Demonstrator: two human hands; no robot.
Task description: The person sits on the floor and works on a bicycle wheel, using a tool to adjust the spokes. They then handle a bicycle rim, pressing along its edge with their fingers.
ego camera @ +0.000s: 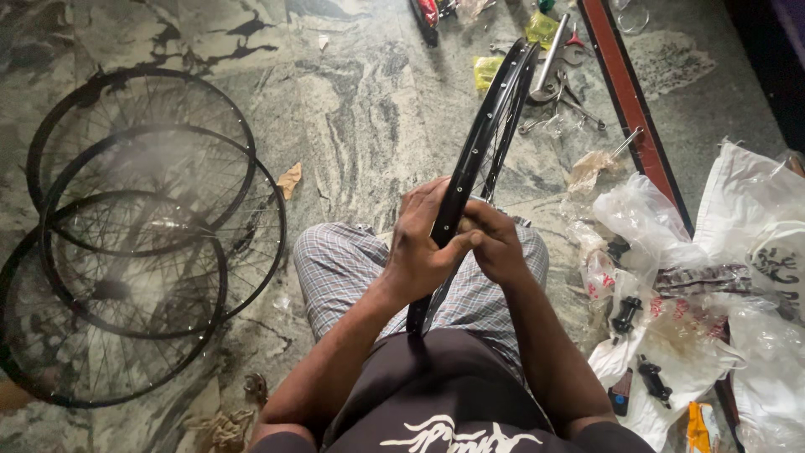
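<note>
Both hands meet on a black wheel rim [490, 126] that stands on edge over the person's lap, seen almost edge-on and running from the lap up and away toward the top of the view. Left hand [419, 247] wraps the rim from its left side, fingers curled over the edge and thumb stretched across to the other hand, clamped on the metal. Right hand [495, 243] closes on the rim from the right, fingers folded together against its inner face; whether it pinches something small there cannot be told. Thin spokes [496, 151] show inside the rim's far part. Below the hands the rim passes down between the knees, over checked shorts [335, 268].

On the marble floor [360, 109] well to the left lie three spoked wheels [142, 235], flat and overlapping one another in a stack. A scrap of brown paper [289, 179] lies between them and the lap. Beyond the top of the rim, tools [562, 101] and yellow packets [488, 71] are scattered near a long reddish-brown bar [633, 109] that runs diagonally on the right. To the right of the lap, crumpled plastic bags [671, 252] cover the floor, with small black parts [637, 352] resting on them.
</note>
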